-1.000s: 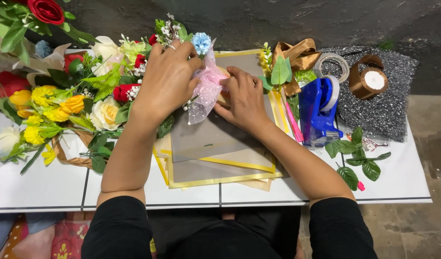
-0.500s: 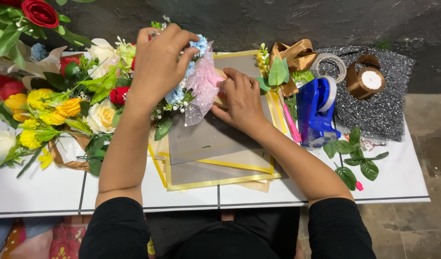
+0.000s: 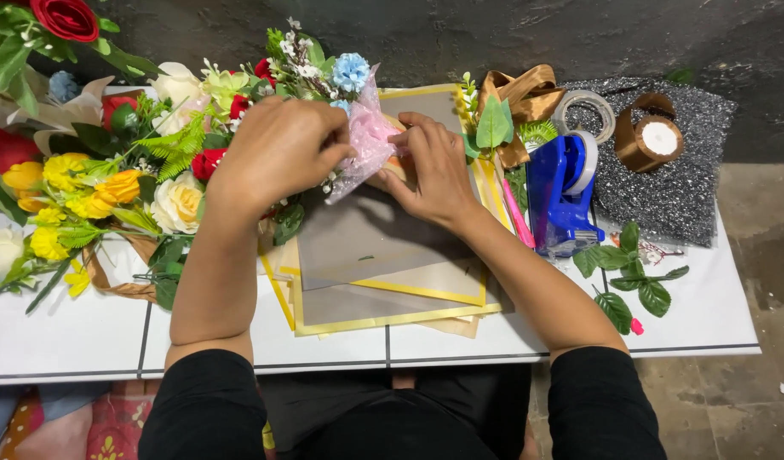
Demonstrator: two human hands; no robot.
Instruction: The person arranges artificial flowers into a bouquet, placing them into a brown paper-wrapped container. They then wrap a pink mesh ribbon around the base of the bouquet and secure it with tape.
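On the white tiled surface [image 3: 68,332], over a stack of grey sheets [image 3: 366,247] edged in yellow, both hands are working a small posy [image 3: 319,64] into pink wrap [image 3: 368,136]. The left hand [image 3: 277,153] is closing around the stems and wrap; the right hand [image 3: 430,166] is pinching the wrap's lower fold flat. The wrapping looks partly done (no tape or ribbon on it yet): blue tape dispenser [image 3: 562,192] and brown ribbon [image 3: 519,98] are lying unused nearby.
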